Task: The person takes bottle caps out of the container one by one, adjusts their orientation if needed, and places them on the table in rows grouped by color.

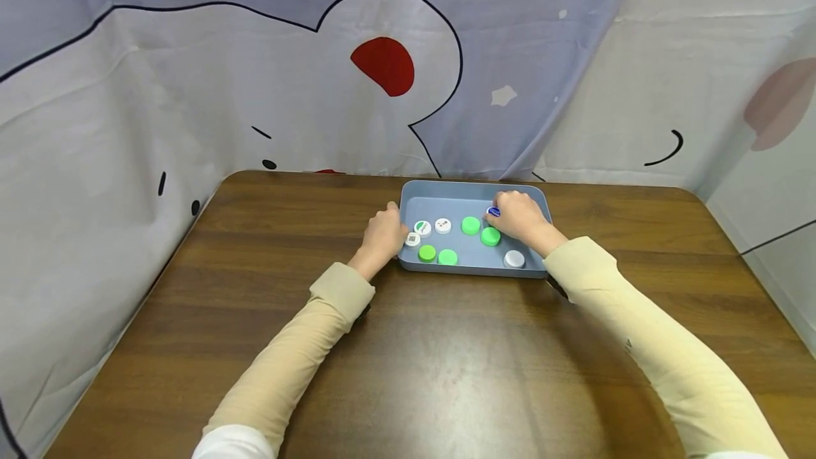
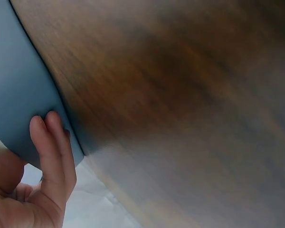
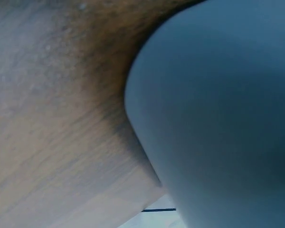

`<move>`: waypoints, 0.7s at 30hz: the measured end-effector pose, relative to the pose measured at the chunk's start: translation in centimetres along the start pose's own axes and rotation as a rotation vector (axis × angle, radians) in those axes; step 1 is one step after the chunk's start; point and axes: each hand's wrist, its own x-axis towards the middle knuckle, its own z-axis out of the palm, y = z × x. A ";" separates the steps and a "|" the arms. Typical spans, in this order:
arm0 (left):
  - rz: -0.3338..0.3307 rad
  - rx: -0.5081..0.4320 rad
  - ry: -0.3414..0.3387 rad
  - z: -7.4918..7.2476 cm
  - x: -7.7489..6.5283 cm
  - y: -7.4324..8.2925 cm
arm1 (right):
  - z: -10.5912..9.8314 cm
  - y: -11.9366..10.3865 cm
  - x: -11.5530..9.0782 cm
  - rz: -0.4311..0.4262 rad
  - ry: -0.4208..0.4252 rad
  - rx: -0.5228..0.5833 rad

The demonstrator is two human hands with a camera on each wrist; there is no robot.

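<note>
A blue-grey tray (image 1: 446, 193) lies on the table and holds several bottle caps. My left hand (image 1: 385, 234) grips its left wall. The left wrist view shows the fingers (image 2: 54, 147) lying against the tray's outer side, with the thumb by the rim. Over the tray's right part, my right hand (image 1: 519, 217) pinches a blue-and-white bottle cap (image 1: 493, 212), its fingertips partly hidden. Just below that hand are two green caps (image 1: 490, 236). Only the tray's outer wall (image 3: 218, 104) appears in the right wrist view, not the fingers.
White printed caps (image 1: 443, 226) and two more green caps (image 1: 448, 257) sit in the tray's left part. A plain white cap (image 1: 513, 259) lies near its front right corner. Behind the wooden table (image 1: 287, 211) hangs a patterned curtain (image 1: 242, 69).
</note>
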 end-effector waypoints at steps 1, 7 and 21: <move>-0.001 0.000 -0.001 0.0 0.0 0.0 | 0.0 0.0 0.0 -0.001 0.002 0.002; -0.006 -0.003 -0.007 0.1 0.0 0.1 | -0.2 0.2 -0.3 -0.012 0.032 0.007; -0.014 0.001 -0.011 0.0 0.1 0.1 | -2.0 -1.4 -0.7 -0.055 0.093 0.038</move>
